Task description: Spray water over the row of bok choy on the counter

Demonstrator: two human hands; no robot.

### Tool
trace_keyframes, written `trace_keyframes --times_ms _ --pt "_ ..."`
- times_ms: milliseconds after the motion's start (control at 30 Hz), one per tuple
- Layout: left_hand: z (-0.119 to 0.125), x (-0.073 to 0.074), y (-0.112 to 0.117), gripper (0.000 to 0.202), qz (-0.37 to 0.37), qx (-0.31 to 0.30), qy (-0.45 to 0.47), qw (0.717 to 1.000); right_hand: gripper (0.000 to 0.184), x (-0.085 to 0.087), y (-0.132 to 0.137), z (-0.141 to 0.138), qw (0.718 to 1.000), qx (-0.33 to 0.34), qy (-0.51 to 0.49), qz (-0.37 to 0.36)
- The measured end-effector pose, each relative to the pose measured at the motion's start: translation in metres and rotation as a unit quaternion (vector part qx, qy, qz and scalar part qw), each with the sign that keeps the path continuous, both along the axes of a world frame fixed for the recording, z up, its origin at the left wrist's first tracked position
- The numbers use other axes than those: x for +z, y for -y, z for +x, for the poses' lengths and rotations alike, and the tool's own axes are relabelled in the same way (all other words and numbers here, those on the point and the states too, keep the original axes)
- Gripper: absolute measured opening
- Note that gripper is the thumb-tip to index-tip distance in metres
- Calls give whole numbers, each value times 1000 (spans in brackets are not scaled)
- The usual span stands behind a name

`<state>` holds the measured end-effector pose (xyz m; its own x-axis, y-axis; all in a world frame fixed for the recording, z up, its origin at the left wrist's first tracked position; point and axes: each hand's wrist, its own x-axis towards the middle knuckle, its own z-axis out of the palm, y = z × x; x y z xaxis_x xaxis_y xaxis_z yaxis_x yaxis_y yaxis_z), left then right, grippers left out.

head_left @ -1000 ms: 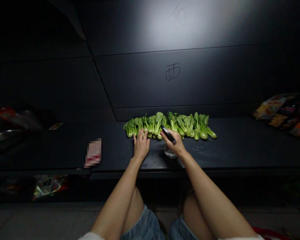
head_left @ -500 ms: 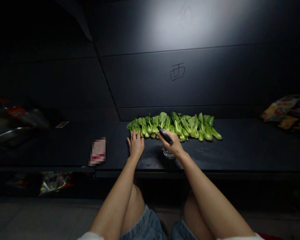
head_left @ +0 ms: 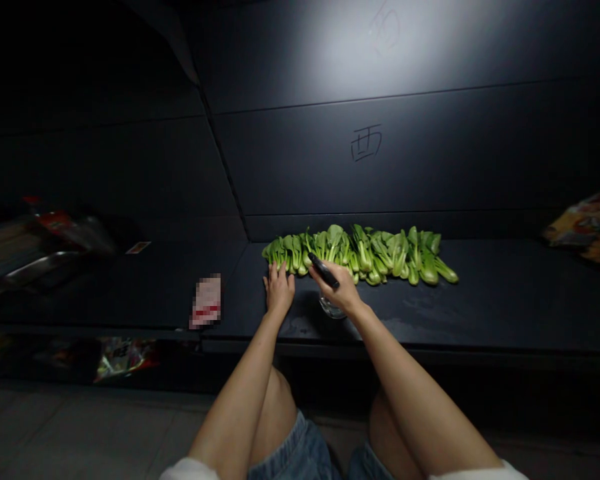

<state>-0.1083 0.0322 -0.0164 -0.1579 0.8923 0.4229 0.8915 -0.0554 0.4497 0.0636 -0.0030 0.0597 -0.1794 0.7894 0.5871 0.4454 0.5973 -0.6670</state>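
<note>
A row of green bok choy lies along the back of a dark shelf, leaves toward the back panel and pale stems toward me. My left hand rests at the row's left end, fingers spread and fingertips at the stems. Just in front of the row's middle, my right hand is wrapped round a spray bottle with a black head. Its clear lower part shows below my palm; the rest is hidden by the hand.
A pixelated pinkish item lies left on the shelf, with a small card behind it. Blurred packages and a metal tray are far left. Colourful bags stand at the right. A packet sits on a lower level.
The view has turned slightly left, so the scene sits further right. My right hand has moved left along the bok choy with the spray bottle. My left hand stays at the row's left end.
</note>
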Motion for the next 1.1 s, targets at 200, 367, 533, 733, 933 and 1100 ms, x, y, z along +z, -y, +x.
trace_keyframes --times_ms 200,367,533,733,933,1100 --pt "-7 0 -1 47 1 -3 38 999 34 2 -2 -6 1000 12 5 13" --pt "-8 3 1 47 -6 14 25 1000 34 1 -6 -11 999 3 37 11" --pt "-9 4 0 48 -16 27 23 999 32 0 -10 -16 999 15 44 6" --pt "-12 0 -4 47 -1 35 51 998 32 0 -12 -20 999 34 39 4" --pt "-13 -3 -6 47 5 30 71 997 33 1 -13 -26 998 36 49 4" --pt "-16 -6 -9 45 18 35 86 996 33 4 -13 -28 998 51 39 2"
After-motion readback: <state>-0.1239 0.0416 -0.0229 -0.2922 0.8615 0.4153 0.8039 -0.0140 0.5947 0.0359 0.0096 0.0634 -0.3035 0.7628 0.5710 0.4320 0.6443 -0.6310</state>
